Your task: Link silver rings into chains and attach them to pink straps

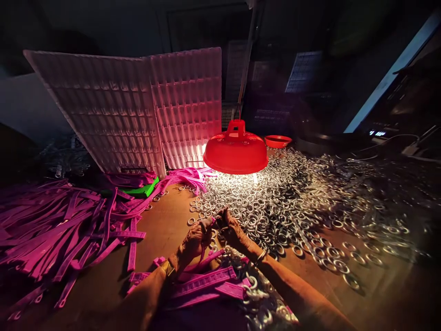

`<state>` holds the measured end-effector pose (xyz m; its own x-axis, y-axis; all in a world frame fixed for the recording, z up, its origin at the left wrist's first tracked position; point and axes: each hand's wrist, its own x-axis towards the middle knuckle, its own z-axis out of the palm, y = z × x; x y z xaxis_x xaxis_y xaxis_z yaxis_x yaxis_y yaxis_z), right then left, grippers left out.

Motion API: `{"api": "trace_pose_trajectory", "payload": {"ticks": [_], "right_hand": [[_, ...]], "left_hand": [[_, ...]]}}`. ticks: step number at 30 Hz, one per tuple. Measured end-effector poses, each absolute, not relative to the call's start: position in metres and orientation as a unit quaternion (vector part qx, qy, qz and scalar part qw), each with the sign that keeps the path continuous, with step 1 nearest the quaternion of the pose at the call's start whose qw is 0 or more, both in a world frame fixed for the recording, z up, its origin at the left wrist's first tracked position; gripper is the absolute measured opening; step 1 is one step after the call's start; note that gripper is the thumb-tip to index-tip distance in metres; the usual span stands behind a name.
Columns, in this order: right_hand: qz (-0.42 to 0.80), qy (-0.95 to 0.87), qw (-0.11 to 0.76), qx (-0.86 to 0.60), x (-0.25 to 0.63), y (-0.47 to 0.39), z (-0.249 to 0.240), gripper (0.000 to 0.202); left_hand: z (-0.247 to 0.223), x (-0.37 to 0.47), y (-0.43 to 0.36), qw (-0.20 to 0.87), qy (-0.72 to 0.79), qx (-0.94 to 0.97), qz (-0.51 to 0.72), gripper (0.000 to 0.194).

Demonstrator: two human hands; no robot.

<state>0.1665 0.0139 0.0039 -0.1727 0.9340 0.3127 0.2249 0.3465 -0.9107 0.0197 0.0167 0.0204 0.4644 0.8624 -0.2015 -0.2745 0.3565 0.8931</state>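
My left hand is closed around a pink strap, part of which hangs below the fist. Close beside it, my right hand has its fingers pinched together near the strap's end; what lies between them is too small and dark to make out. Under my wrists, more pink straps with rows of marks along them lie together with several metal rings. Just beyond my fingers spreads a large heap of silvery metal rings.
A red lamp shade hangs low over the rings. Many pink straps are piled at left beside a green tray. Two ribbed translucent panels stand behind. A red bowl and a dark basin sit farther back.
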Motion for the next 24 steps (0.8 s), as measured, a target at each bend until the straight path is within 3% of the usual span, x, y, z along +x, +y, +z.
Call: {"api": "trace_pose_trajectory", "payload": {"ticks": [18,24], "right_hand": [[0.381,-0.643,0.491,-0.448,0.157,0.009,0.013,0.031],[0.375,-0.644,0.498,-0.442,0.157,0.011,0.010,0.022]], "left_hand": [[0.013,0.014,0.015,0.809,0.313,0.316,0.384,0.052],[0.015,0.014,0.015,0.801,0.322,0.330,0.382,0.051]]}}
